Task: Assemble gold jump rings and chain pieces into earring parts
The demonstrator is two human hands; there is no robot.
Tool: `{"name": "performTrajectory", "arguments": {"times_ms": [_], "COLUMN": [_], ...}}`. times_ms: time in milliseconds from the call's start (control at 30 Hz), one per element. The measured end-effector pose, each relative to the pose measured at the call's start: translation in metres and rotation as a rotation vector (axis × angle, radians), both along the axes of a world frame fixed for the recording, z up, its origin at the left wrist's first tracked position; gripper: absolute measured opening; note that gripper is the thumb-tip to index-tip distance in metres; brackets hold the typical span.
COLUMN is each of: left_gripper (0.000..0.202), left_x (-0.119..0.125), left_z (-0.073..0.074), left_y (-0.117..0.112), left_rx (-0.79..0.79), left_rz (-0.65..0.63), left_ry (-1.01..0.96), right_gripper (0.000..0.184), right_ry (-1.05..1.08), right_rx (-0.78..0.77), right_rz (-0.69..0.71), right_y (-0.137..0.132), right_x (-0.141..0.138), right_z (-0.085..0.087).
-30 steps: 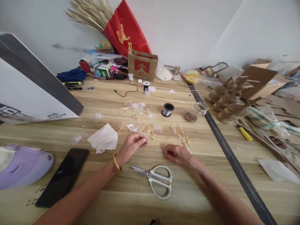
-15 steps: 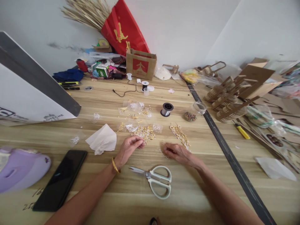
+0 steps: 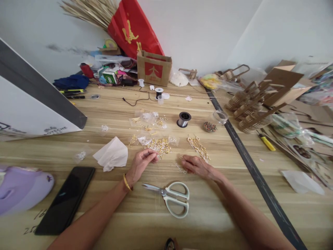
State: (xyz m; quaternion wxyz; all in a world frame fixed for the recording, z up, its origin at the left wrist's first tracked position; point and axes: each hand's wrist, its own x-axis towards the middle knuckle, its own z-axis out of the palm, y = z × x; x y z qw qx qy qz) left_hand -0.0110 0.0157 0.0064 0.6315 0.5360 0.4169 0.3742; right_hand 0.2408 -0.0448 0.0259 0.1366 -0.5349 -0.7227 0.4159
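Note:
My left hand [image 3: 142, 162], with a gold bangle at the wrist, rests on the wooden table [image 3: 104, 114] with fingertips pinched at the near edge of a pile of small gold findings [image 3: 160, 145]. What the pinch holds is too small to make out. My right hand [image 3: 196, 166] lies knuckles up just right of it, fingers curled down onto the table beside a short bit of chain [image 3: 180, 168]. A bunch of gold chains [image 3: 199, 147] lies just beyond the right hand. White-handled scissors [image 3: 171, 196] lie between my forearms, nearer to me.
A black phone [image 3: 65, 199] and a crumpled tissue [image 3: 111, 156] lie at left, beside a lilac object [image 3: 20, 191]. A wire spool [image 3: 184, 119], a bead dish [image 3: 209, 126] and a red-printed paper bag [image 3: 154, 68] sit further back. Wooden baskets [image 3: 249, 111] crowd the right.
Both hands stay at the same spot by the gold pile, the left fingertips shifting slightly. The view has drifted a little, so everything sits slightly higher and leftward.

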Motion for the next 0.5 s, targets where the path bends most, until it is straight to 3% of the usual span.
{"name": "performTrajectory", "arguments": {"times_ms": [500], "left_gripper": [0.019], "left_x": [0.0010], "left_z": [0.0015], "left_y": [0.0001], "left_rx": [0.010], "left_rz": [0.041], "left_ry": [0.008], "right_gripper": [0.045], "right_ry": [0.216], "right_rx": [-0.160], "right_rz": [-0.080], "right_y": [0.0021], "right_x": [0.0042], "right_z": [-0.0092]}}
